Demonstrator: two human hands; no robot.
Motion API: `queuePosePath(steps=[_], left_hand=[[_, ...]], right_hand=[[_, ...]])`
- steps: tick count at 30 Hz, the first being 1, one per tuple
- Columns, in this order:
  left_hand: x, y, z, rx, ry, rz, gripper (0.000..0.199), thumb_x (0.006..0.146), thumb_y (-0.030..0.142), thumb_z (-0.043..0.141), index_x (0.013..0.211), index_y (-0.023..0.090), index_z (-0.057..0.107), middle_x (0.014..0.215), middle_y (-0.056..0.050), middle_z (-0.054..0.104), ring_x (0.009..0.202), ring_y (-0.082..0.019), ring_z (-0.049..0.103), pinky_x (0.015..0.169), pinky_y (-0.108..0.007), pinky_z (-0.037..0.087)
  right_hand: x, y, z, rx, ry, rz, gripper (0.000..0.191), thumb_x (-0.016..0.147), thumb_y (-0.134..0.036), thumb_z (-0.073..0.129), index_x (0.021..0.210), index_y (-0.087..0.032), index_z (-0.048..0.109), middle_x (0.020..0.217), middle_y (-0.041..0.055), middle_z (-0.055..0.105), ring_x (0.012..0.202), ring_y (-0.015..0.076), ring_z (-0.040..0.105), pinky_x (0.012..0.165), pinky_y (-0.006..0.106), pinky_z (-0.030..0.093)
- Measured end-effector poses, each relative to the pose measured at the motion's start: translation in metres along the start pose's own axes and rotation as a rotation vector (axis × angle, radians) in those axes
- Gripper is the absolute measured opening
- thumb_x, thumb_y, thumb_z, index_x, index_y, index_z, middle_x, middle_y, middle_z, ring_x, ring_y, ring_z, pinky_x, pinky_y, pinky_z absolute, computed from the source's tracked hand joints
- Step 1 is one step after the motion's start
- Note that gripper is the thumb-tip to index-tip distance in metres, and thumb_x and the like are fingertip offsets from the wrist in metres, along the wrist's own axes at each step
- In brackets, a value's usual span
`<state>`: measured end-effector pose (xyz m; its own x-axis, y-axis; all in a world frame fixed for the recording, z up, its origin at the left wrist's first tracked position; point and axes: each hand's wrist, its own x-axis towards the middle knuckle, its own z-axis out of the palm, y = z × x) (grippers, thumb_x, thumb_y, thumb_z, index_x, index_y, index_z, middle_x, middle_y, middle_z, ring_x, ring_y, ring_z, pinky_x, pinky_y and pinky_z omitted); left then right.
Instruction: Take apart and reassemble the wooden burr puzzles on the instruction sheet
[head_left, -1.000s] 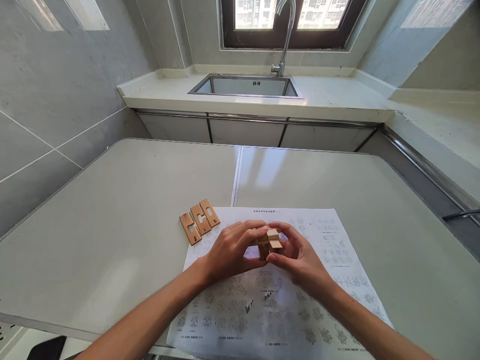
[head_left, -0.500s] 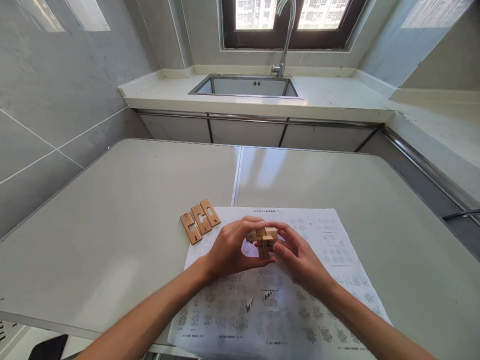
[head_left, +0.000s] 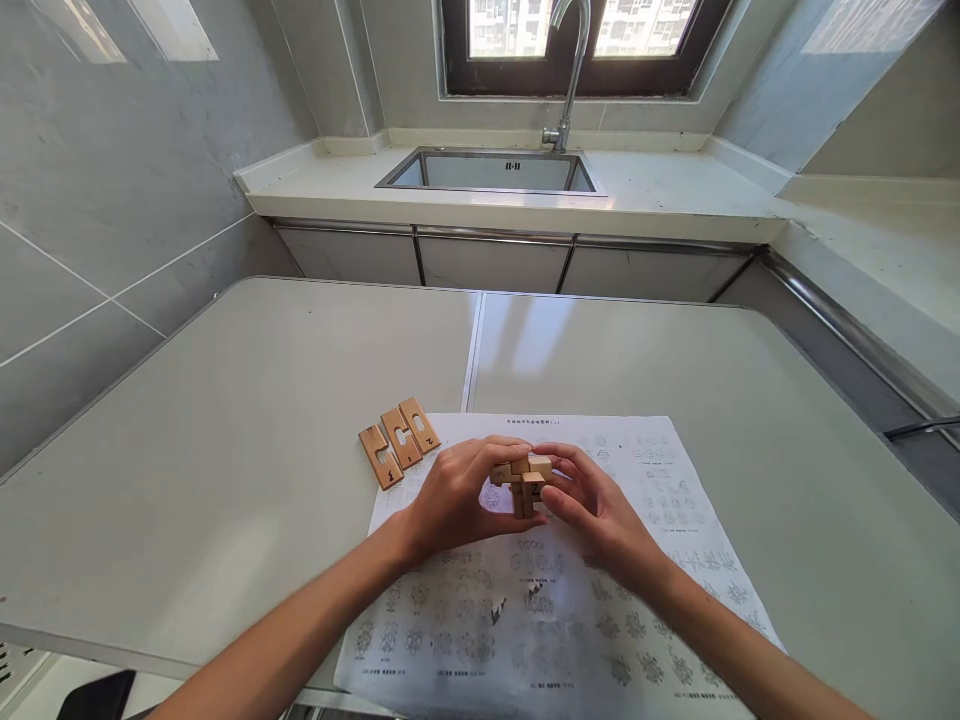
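Observation:
Several interlocked wooden pieces form a small cluster (head_left: 531, 484) held above a printed sheet (head_left: 555, 640); a "2" shows on its front piece. My left hand (head_left: 465, 495) grips the cluster from the left, fingers over the top and thumb beneath. On its right side, my right hand (head_left: 592, 500) holds it between thumb and fingers. To the left, three flat wooden pieces with cutouts lie in a slanted row: one near the sheet's corner (head_left: 420, 425), a middle one (head_left: 409, 450) and the leftmost (head_left: 373, 447). Parts of the cluster are hidden by the fingers.
The white table (head_left: 225, 430) has a seam running back from the sheet. Beyond it are a counter (head_left: 675, 190) with a sink (head_left: 487, 178), a faucet (head_left: 574, 80) and a window. A black object (head_left: 97, 697) sits below the table's front left edge.
The cluster and both hands have shifted very slightly to the left. The hold on it looks the same, and the three flat pieces remain in their row.

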<state>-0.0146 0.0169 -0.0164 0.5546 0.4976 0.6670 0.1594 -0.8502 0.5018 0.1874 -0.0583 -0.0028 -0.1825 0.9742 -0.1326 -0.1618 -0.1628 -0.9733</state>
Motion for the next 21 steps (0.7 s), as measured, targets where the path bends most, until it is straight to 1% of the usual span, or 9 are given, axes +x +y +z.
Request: queuePosePath(steps=[7, 12, 15, 17, 19, 21], left_hand=[[0.002, 0.003, -0.001, -0.027, -0.012, -0.021, 0.068, 0.076, 0.044, 0.09, 0.13, 0.025, 0.055, 0.117, -0.011, 0.078, 0.103, -0.026, 0.078, 0.085, -0.038, 0.064], [0.002, 0.003, 0.0, -0.053, -0.026, -0.046, 0.068, 0.075, 0.045, 0.091, 0.128, 0.024, 0.055, 0.114, -0.012, 0.077, 0.101, -0.026, 0.077, 0.083, -0.038, 0.065], [0.001, 0.003, 0.0, -0.079, -0.02, -0.106, 0.069, 0.072, 0.048, 0.092, 0.126, 0.023, 0.056, 0.111, -0.011, 0.076, 0.097, -0.026, 0.077, 0.082, -0.037, 0.064], [0.0, 0.004, 0.0, -0.1, -0.019, -0.15, 0.069, 0.071, 0.049, 0.092, 0.124, 0.023, 0.056, 0.109, -0.011, 0.075, 0.094, -0.025, 0.077, 0.081, -0.036, 0.064], [-0.001, 0.005, 0.0, -0.118, -0.027, -0.17, 0.07, 0.07, 0.048, 0.093, 0.124, 0.023, 0.056, 0.109, -0.01, 0.075, 0.093, -0.025, 0.077, 0.08, -0.036, 0.063], [-0.002, 0.006, 0.001, -0.13, -0.043, -0.17, 0.07, 0.07, 0.045, 0.093, 0.125, 0.023, 0.056, 0.112, -0.011, 0.075, 0.095, -0.025, 0.077, 0.081, -0.036, 0.063]], right_hand=[[0.001, 0.003, -0.005, -0.024, -0.016, 0.008, 0.048, 0.092, -0.058, 0.072, 0.128, -0.029, 0.058, 0.129, 0.0105, 0.068, 0.119, 0.0298, 0.07, 0.101, 0.045, 0.058], [0.001, 0.005, -0.006, -0.026, -0.026, 0.008, 0.047, 0.094, -0.059, 0.07, 0.128, -0.029, 0.057, 0.129, 0.0104, 0.07, 0.118, 0.0286, 0.071, 0.1, 0.043, 0.058], [0.001, 0.008, -0.005, -0.048, -0.032, -0.006, 0.047, 0.097, -0.063, 0.063, 0.127, -0.027, 0.056, 0.126, 0.0114, 0.072, 0.112, 0.0293, 0.074, 0.097, 0.043, 0.06], [0.001, 0.012, -0.004, -0.093, -0.021, -0.053, 0.046, 0.1, -0.064, 0.057, 0.126, -0.026, 0.055, 0.122, 0.0116, 0.073, 0.109, 0.0295, 0.075, 0.093, 0.043, 0.061], [0.001, 0.015, -0.004, -0.147, 0.002, -0.104, 0.043, 0.103, -0.063, 0.052, 0.124, -0.026, 0.056, 0.115, 0.0102, 0.075, 0.102, 0.0281, 0.076, 0.088, 0.041, 0.062], [0.001, 0.019, -0.005, -0.206, 0.038, -0.126, 0.038, 0.105, -0.06, 0.049, 0.119, -0.026, 0.057, 0.108, 0.0079, 0.076, 0.091, 0.0251, 0.078, 0.082, 0.038, 0.063]])
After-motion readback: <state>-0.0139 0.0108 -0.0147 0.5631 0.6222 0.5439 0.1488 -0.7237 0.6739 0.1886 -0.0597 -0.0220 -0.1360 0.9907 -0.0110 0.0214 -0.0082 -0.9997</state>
